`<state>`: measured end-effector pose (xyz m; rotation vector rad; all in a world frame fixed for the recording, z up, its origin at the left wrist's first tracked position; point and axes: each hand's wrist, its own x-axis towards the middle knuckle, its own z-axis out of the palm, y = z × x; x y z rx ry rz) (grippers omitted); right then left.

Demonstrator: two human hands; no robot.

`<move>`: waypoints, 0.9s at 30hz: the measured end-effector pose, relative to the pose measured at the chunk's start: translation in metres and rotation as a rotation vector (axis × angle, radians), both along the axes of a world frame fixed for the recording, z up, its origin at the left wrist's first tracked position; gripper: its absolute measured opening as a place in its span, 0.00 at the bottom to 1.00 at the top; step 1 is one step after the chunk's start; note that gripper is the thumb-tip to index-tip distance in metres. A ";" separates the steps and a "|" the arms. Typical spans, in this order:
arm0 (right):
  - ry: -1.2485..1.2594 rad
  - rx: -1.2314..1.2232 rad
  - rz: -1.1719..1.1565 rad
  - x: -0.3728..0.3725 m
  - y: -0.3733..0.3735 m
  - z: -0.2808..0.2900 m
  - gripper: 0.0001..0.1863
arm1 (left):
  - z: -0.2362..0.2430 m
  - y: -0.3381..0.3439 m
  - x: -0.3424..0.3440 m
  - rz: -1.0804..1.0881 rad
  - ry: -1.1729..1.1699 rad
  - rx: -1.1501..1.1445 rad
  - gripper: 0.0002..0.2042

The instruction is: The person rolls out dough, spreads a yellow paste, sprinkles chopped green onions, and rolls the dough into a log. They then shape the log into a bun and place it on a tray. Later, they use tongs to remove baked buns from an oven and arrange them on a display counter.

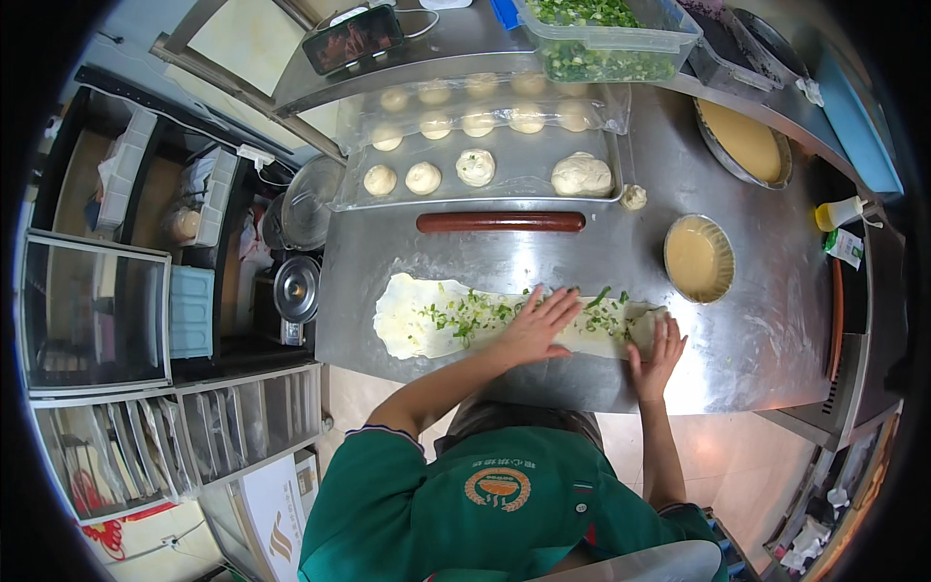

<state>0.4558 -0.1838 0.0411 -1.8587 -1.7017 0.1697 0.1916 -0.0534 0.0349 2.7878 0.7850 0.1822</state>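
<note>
A long, flattened sheet of dough lies across the steel table in front of me, strewn with chopped green scallions. My left hand rests on the sheet right of its middle, palm down and fingers spread. At the sheet's right end, the dough is bunched or folded into a thicker lump. My right hand curves around that lump, thumb on its left side and fingers on its right. Beyond the sheet, a reddish-brown rolling pin lies crosswise.
A metal tray of dough balls, partly under clear plastic, stands behind the pin. To the right are a fluted tin of pale batter and a larger bowl. A scallion tub and a phone sit on the shelf.
</note>
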 end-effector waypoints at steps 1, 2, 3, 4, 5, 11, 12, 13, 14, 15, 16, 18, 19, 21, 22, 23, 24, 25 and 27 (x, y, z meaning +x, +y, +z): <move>0.124 0.002 -0.048 -0.007 0.000 0.001 0.49 | 0.002 0.004 -0.014 0.006 0.015 0.001 0.50; 0.264 -0.040 -0.127 -0.011 0.000 0.002 0.49 | 0.004 0.009 -0.029 0.009 0.032 0.001 0.49; 0.205 -0.042 0.039 -0.015 0.001 0.003 0.50 | 0.006 0.013 -0.043 0.003 0.064 -0.016 0.49; 0.131 0.022 0.133 -0.015 0.003 0.003 0.49 | 0.006 0.018 -0.055 0.043 0.109 -0.033 0.49; 0.016 0.073 0.293 -0.016 0.008 0.003 0.47 | 0.006 0.022 -0.066 0.067 0.132 -0.034 0.49; -0.180 0.004 0.328 -0.011 0.045 0.004 0.25 | 0.001 0.023 -0.069 0.181 0.088 0.006 0.51; -0.167 -0.041 0.400 -0.011 0.049 0.007 0.21 | 0.000 0.019 -0.058 0.145 0.052 -0.033 0.51; -0.112 0.077 0.254 -0.012 0.051 0.010 0.19 | -0.002 0.018 -0.046 0.116 0.008 -0.057 0.51; -0.076 0.134 0.174 -0.012 0.052 0.013 0.17 | -0.003 0.013 -0.036 0.072 -0.012 -0.150 0.50; -0.026 0.232 0.088 -0.014 0.051 0.015 0.16 | -0.005 0.008 -0.024 0.029 -0.006 -0.129 0.50; -0.017 0.232 -0.121 -0.017 0.050 0.017 0.14 | -0.006 0.001 -0.014 -0.017 0.001 -0.113 0.50; -0.062 0.053 -0.160 -0.029 0.046 0.018 0.21 | -0.008 -0.005 -0.004 -0.098 -0.016 -0.089 0.50; -0.049 -0.013 -0.133 -0.039 0.046 0.015 0.25 | -0.008 -0.006 -0.006 -0.132 -0.035 -0.076 0.50; -0.106 -0.052 0.142 -0.067 0.042 0.011 0.36 | -0.007 0.003 -0.022 -0.123 -0.012 -0.072 0.49; -0.065 0.012 0.040 -0.078 0.043 0.008 0.37 | -0.005 0.011 -0.040 -0.085 0.030 -0.086 0.48; -0.076 0.049 -0.018 -0.090 0.044 0.008 0.39 | -0.003 0.022 -0.058 -0.047 0.061 -0.094 0.48; 0.055 0.041 -0.080 -0.102 0.047 0.006 0.39 | 0.000 0.032 -0.080 -0.023 0.064 -0.091 0.48; 0.188 0.035 -0.137 -0.113 0.050 0.006 0.40 | 0.002 0.042 -0.103 0.007 0.055 -0.076 0.47; 0.245 -0.030 -0.092 -0.135 0.048 0.009 0.43 | 0.005 0.061 -0.144 0.034 0.070 -0.082 0.47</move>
